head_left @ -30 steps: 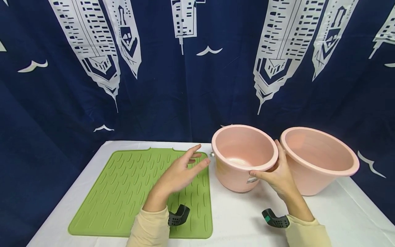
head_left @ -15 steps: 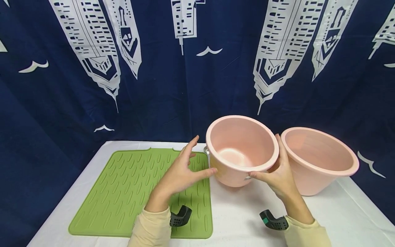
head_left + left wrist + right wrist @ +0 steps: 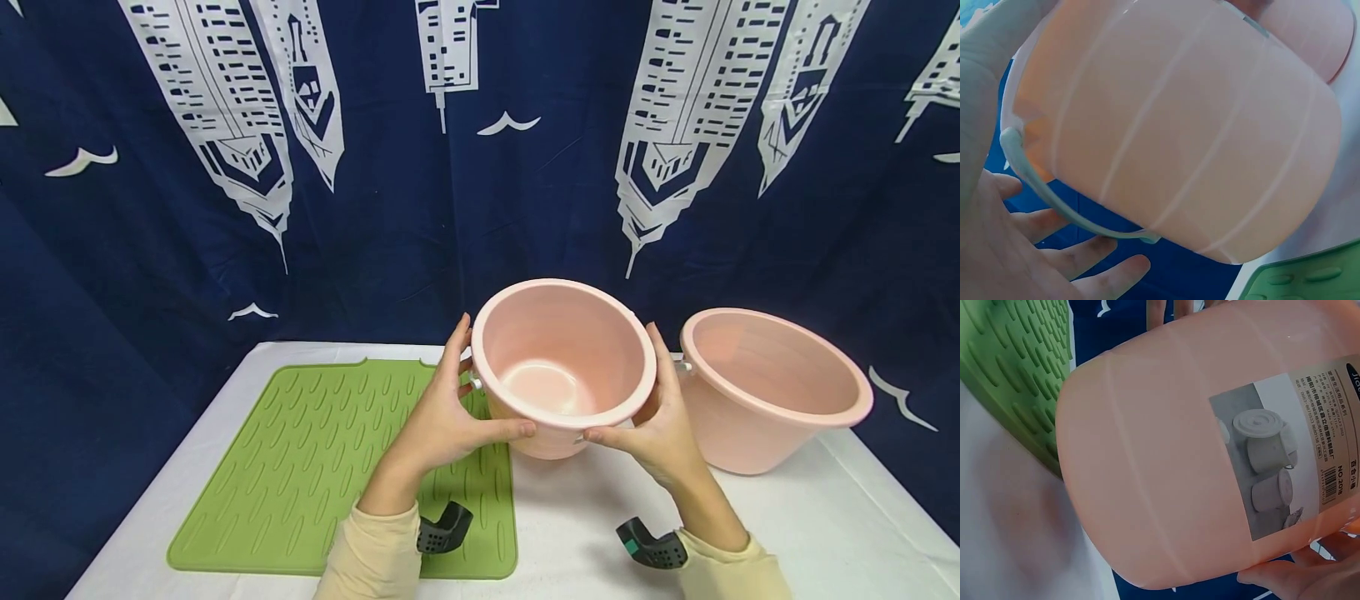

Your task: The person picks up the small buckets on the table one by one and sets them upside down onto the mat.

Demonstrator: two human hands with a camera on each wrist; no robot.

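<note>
A small pink plastic bucket [image 3: 558, 333] is held tilted, its mouth toward me, above the table between the green mat and a larger pink tub. My left hand [image 3: 442, 425] grips its left side, thumb on the front wall just below the rim. On the opposite side my right hand [image 3: 663, 429] holds it under the rim, thumb in front. A pale curved handle [image 3: 1054, 200] hangs by my left fingers in the left wrist view. In the right wrist view, a printed label [image 3: 1291, 450] shows on the bucket's wall. The inside holds nothing visible.
The larger pink tub [image 3: 742, 437] stands on the right of the white-covered table [image 3: 577, 542]. A green ridged mat [image 3: 322, 467] lies flat on the left. Behind the table hangs a dark blue curtain [image 3: 450, 225] with white building prints.
The small bucket has risen from the table, tipped toward me and shifted left, away from the larger tub. My left hand has come from beside it to grip its left side.
</note>
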